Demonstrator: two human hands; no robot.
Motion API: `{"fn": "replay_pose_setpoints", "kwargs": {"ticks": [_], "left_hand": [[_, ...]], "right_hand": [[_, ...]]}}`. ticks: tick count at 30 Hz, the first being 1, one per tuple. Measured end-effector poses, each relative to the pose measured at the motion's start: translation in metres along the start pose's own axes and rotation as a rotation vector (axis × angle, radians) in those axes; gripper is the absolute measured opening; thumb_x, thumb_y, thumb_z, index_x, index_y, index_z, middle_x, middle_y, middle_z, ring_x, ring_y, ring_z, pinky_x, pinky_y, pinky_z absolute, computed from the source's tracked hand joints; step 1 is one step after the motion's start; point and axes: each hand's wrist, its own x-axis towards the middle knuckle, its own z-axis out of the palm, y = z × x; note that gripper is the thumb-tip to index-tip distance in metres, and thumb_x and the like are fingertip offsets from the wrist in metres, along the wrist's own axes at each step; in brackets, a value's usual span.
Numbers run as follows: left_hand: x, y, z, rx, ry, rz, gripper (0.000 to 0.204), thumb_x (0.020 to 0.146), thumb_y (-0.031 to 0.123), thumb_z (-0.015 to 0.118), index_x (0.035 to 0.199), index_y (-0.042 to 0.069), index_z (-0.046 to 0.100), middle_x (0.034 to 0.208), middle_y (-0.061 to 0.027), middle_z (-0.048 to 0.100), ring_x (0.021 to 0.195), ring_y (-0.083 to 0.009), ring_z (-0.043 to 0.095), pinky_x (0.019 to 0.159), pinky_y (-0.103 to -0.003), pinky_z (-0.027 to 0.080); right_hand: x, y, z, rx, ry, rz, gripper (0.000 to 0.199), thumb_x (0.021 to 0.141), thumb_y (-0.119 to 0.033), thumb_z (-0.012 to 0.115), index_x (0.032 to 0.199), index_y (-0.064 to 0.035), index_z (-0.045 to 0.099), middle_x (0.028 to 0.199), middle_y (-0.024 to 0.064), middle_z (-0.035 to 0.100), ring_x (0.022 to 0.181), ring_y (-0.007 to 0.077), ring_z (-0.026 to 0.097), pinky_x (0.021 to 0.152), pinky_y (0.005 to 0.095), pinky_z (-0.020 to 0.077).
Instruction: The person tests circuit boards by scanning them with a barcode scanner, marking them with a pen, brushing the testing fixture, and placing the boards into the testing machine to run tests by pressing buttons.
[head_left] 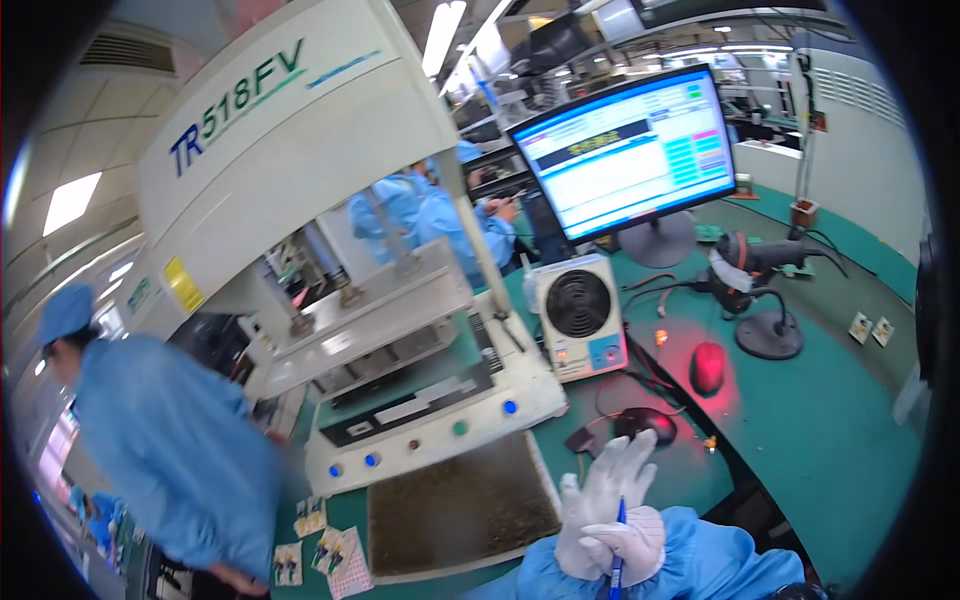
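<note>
Item: 1 blue pen, located in the right hand at the near edge of the bench, to the right of the brown tray. Its upper end points away from the wearer; its lower end runs to the bottom of the view. Judged by kind, the pen should be light, stiff and not fragile, though a smooth barrel may slip slightly against glove fabric. The sound hold is mid-barrel, between thumb and fingers, clear of both ends.

Hands: 2, both in white gloves, with blue sleeves. Right hand: fingers curled, the pen caught in them; exact finger placement cannot be told. It lies across the lower palm of the left hand, and the 2 appear pressed together there. Left hand: fingers extended and parted, nothing seen in its grasp. Its fingertips overlap the black mouse in view; contact cannot be confirmed.

Surroundings: the test machine stands beyond the tray, the fan unit to its right. A red-lit mouse lies farther toward the bench's right edge.
</note>
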Motion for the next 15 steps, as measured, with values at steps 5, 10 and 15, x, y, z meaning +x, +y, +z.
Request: {"fn": "replay_pose_setpoints", "kwargs": {"ticks": [5, 10, 15], "left_hand": [[0.001, 0.006, -0.022, 0.134, 0.135, -0.173, 0.041, 0.096, 0.028, 0.042, 0.127, 0.002, 0.043, 0.141, -0.0198, 0.039, 0.132, -0.0297, 0.036, 0.107, -0.040, 0.028], [-0.008, 0.002, -0.028, 0.585, -0.270, -0.432, 0.039, 0.086, 0.033, 0.061, 0.110, 0.003, 0.056, 0.103, -0.0135, 0.062, 0.103, -0.0286, 0.055, 0.095, -0.045, 0.041], [-0.025, -0.011, 0.002, 1.251, -0.459, 0.216, 0.025, 0.074, 0.016, 0.072, 0.089, 0.001, 0.060, 0.079, -0.0143, 0.056, 0.071, -0.0314, 0.056, 0.071, -0.044, 0.045]], "right_hand": [[0.012, -0.001, -0.016, -0.079, 0.167, -0.084, 0.016, 0.083, -0.019, 0.070, 0.086, -0.0054, 0.063, 0.059, 0.0051, 0.058, 0.051, 0.0191, 0.055, 0.051, 0.0291, 0.0442], [0.028, 0.012, -0.032, -0.006, 0.618, 0.298, 0.013, 0.093, -0.003, 0.046, 0.106, -0.0005, 0.046, 0.101, 0.0168, 0.057, 0.087, 0.0186, 0.058, 0.090, 0.0389, 0.0482], [0.041, 0.025, -0.049, 0.266, 0.723, 0.495, 0.027, 0.095, -0.005, 0.049, 0.122, -0.0062, 0.046, 0.120, 0.0111, 0.052, 0.106, 0.0202, 0.053, 0.092, 0.0351, 0.0433]]}}
